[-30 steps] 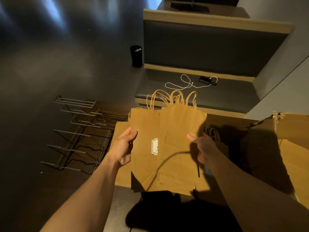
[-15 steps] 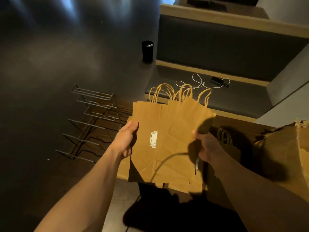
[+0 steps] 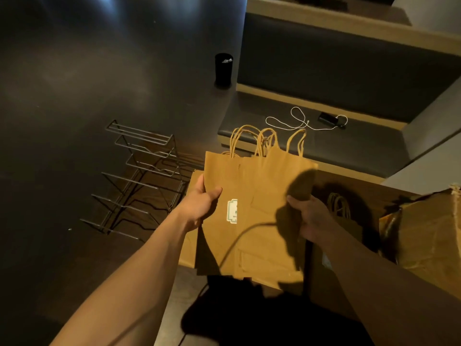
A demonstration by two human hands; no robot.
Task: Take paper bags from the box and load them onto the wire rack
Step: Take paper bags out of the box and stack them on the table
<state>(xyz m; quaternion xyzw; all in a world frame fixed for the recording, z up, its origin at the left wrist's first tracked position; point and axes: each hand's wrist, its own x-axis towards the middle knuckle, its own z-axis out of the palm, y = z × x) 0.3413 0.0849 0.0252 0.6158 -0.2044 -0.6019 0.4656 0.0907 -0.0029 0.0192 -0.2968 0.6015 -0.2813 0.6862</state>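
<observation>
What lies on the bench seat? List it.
On the bench seat: a white cable plugged into a small dark device. The held paper bags cover its near edge.

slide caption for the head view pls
Both hands, left hand and right hand, hold fanned brown paper bags beside an unloaded wire rack.

A white label [image 3: 232, 211] on a paper bag [image 3: 252, 208]; its print seems illegible
</observation>
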